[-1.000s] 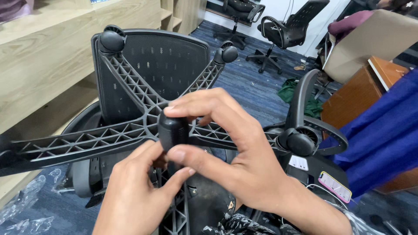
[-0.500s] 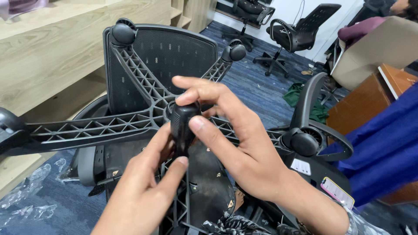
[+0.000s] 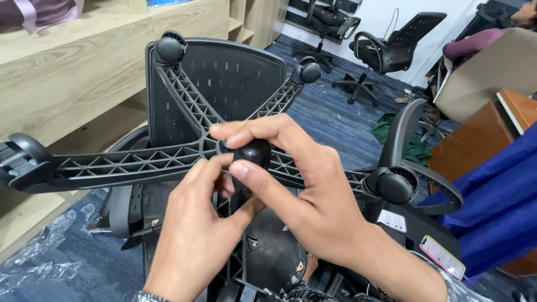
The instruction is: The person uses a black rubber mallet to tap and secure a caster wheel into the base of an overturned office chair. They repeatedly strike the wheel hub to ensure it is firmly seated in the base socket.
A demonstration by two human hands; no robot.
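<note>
**Head view: both hands on a castor at the hub of an upturned chair base**

Head camera looks down on a black star-shaped chair base [image 3: 140, 165] lying upturned over a mesh chair back [image 3: 235, 84]. Everything here is placed relative to the hub of that base. Right at the hub sits a black castor wheel [image 3: 253, 154], and both hands are closed on it. The right hand [image 3: 313, 196] comes in from the lower right of the hub, thumb pressed against the near face of the wheel and index finger curled over its top. The left hand [image 3: 196, 235] rises from below the hub, its fingertips touching the wheel's left side and its thumb beneath it. Other castors sit at the ends of the arms: one far left of the hub [image 3: 25, 159], two beyond it [image 3: 169, 49] [image 3: 309, 71], one to its right [image 3: 393, 185]. Right of and below the hub, a phone [image 3: 442, 256] lies on the chair. Left of the hub stands a wooden shelf [image 3: 67, 72]; crumpled plastic wrap [image 3: 39, 268] lies on the blue carpet [image 3: 341, 117].
</note>
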